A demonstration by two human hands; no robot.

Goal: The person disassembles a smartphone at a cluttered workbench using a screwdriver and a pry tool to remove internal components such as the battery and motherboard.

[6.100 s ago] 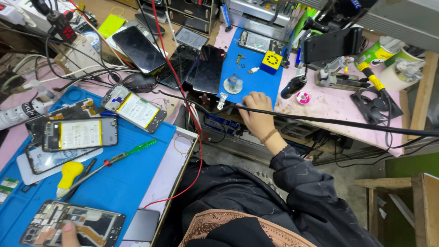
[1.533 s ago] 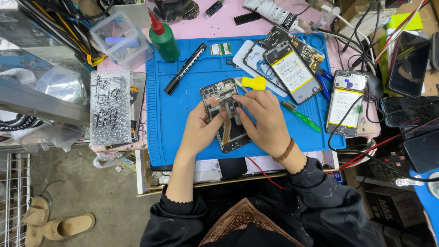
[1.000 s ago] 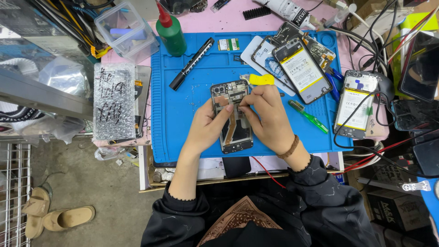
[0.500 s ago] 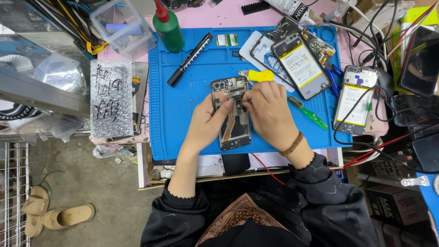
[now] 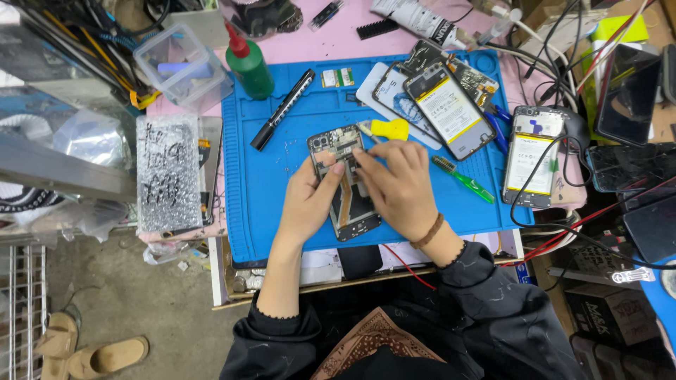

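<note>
At centre of the blue mat, the opened phone lies as before. Left hand keeps steadying its edge; right hand fingertips stay pinched over its upper part, yellow tool at 1 o'clock.

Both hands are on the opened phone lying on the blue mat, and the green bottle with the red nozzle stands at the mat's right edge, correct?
Not quite. In the head view the green bottle stands at the blue mat's upper left corner. The left hand and right hand are both on the opened phone.
</note>
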